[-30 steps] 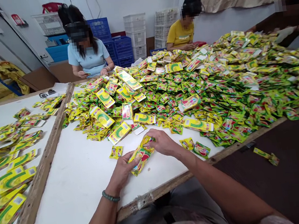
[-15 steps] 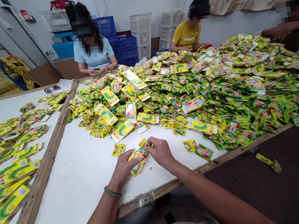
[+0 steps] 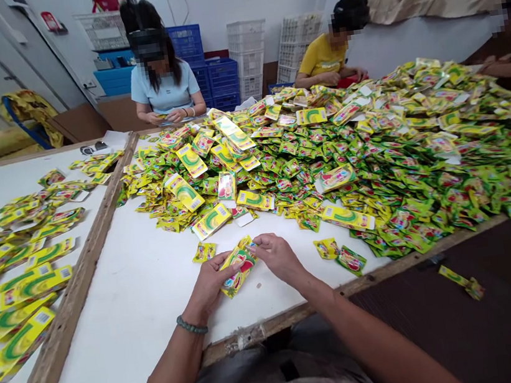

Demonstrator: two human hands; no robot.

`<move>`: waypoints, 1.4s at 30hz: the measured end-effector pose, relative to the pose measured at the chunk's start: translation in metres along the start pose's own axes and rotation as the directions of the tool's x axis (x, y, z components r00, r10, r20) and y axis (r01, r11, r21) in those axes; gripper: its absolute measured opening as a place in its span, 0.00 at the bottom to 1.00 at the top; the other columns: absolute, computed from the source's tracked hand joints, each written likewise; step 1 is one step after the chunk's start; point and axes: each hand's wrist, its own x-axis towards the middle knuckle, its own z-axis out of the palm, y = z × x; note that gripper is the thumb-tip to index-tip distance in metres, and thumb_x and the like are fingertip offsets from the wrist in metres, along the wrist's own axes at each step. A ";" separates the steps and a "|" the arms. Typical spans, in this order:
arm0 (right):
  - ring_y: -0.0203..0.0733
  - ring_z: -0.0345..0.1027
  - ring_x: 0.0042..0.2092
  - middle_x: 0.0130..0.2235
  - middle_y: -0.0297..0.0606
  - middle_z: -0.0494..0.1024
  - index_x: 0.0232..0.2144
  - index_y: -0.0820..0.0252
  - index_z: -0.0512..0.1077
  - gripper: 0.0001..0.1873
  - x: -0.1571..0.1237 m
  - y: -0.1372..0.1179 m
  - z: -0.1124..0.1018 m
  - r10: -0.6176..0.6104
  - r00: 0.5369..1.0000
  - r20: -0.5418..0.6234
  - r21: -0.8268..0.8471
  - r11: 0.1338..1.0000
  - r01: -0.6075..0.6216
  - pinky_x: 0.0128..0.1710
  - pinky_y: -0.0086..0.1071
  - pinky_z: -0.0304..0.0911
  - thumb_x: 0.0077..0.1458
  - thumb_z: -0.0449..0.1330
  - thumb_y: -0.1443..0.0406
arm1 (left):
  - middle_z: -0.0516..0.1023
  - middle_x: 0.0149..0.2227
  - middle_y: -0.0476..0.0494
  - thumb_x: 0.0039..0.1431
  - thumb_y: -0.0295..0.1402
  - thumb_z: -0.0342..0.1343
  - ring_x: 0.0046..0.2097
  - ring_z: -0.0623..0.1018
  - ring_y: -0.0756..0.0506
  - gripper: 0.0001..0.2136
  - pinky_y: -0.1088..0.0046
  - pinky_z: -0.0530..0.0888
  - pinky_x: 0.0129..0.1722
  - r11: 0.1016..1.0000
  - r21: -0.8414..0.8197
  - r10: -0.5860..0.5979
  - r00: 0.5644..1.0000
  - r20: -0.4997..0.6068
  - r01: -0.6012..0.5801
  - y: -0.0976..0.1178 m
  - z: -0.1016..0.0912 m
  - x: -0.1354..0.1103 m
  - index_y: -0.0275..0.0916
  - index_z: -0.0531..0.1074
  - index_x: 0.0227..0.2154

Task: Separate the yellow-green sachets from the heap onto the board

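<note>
Held in my left hand (image 3: pixel 210 282) is a slim yellow, green and red printed carton (image 3: pixel 243 270), tilted over the white tabletop. My left thumb lies across its front. At its upper right edge, the fingertips of my right hand (image 3: pixel 277 259) are pinched; whether a small sachet is also between them is hidden. A loose yellow sachet (image 3: pixel 205 252) lies just beyond my left hand. Right of my right hand are another yellow sachet (image 3: pixel 326 248) and a green one (image 3: pixel 352 260).
A large heap of sachets (image 3: pixel 374 163) with cartons on it spreads across the table. A wooden divider (image 3: pixel 98 250) separates it from yellow cartons (image 3: pixel 23 288) at left. Several people sit around the far side. Blue crates (image 3: pixel 223 77) and white crates (image 3: pixel 248 48) are stacked behind.
The yellow piece at the carton's top end no longer sticks out visibly. My right fingers have shifted slightly along that end. The whole view has moved a little.
</note>
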 end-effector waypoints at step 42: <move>0.50 0.46 0.63 0.61 0.52 0.52 0.58 0.62 0.54 0.42 -0.043 -0.009 -0.003 -0.451 0.881 0.143 -0.141 0.872 0.470 0.60 0.44 0.50 0.44 0.64 0.56 | 0.78 0.40 0.40 0.48 0.30 0.62 0.36 0.78 0.45 0.21 0.72 0.74 0.35 0.937 -0.334 -0.051 0.987 0.153 0.101 0.004 0.029 -0.020 0.36 0.69 0.47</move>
